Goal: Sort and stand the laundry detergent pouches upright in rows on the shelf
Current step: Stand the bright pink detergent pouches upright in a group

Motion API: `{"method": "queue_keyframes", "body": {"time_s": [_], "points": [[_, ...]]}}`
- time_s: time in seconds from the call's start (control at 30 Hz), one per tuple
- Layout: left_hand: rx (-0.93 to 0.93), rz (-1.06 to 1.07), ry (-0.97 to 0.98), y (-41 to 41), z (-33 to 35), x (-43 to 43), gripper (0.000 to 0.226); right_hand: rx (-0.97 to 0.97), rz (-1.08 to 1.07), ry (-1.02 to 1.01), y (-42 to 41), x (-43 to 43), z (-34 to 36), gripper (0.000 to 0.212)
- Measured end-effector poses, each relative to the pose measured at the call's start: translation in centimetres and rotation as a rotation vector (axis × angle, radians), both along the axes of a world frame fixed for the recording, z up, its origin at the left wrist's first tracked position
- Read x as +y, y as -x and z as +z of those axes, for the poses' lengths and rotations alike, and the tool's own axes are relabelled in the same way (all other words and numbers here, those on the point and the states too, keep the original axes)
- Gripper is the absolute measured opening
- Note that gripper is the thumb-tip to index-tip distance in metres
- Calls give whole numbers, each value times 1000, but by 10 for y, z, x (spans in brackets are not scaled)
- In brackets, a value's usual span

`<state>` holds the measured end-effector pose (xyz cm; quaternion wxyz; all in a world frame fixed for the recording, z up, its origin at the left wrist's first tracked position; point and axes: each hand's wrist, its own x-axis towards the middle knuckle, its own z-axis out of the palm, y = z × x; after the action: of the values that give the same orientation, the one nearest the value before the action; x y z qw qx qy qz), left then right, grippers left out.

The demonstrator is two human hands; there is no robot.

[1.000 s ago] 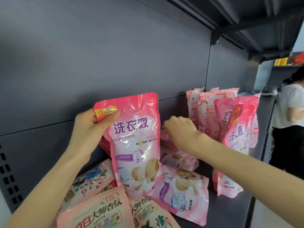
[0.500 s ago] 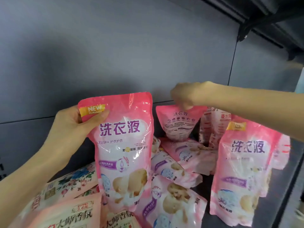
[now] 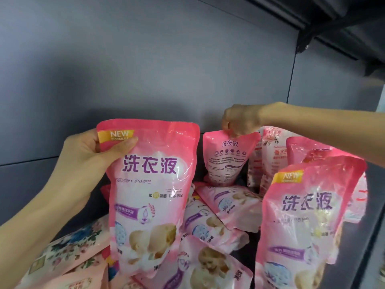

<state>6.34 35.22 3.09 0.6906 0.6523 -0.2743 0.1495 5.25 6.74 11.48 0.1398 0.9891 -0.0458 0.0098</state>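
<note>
Detergent pouch (image 3: pixel 150 195), large and pink, hangs upright from the left hand (image 3: pixel 89 155), its printed front facing the camera. That hand grips the top left corner: the thumb lies across the yellow NEW tag on the front and the other fingers are curled behind. The lower edge sits down among the pouches below it.

Just to its right, the right hand (image 3: pixel 239 119) reaches in from the right edge and pinches the top edge of a second pouch (image 3: pixel 227 161) with curled fingertips. This one is also pink and upright, but its back, with small print, is turned to the camera. It sits close to the grey back wall (image 3: pixel 145 69). Whether its base touches the shelf (image 3: pixel 360 253) cannot be told, since other pouches hide it.

Below and between the two held pouches, a heap of pink pouches (image 3: pixel 225 205) lies flat and overlapping. Floral-print pouches (image 3: pixel 68 251), cream and salmon, lie tilted at the lower left under the left forearm.

At the right a standing pouch (image 3: pixel 302 215), front to the camera, leans slightly. Behind it, more pink pouches (image 3: pixel 273 155) stand upright in a group under the right forearm, near the back wall.

Overhead, the dark underside of an upper shelf (image 3: pixel 343 17) crosses the top right corner.
</note>
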Motion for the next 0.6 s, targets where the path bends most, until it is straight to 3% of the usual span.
{"method": "queue_keyframes", "body": {"time_s": [0.1,0.33,0.5,0.6], "points": [[5,1,24,-2,0,-3,15,-34,-34,61,-2,-14,-10,34],[37,-18,56,-7,-5,-7,14,-126,-94,21,-4,-38,15,31],[4,-57,41,-14,-10,1,58,-145,-165,-13,-14,-53,14,31],[14,-61,17,-19,-12,5,68,-123,-179,42,-23,-61,-2,28]]}}
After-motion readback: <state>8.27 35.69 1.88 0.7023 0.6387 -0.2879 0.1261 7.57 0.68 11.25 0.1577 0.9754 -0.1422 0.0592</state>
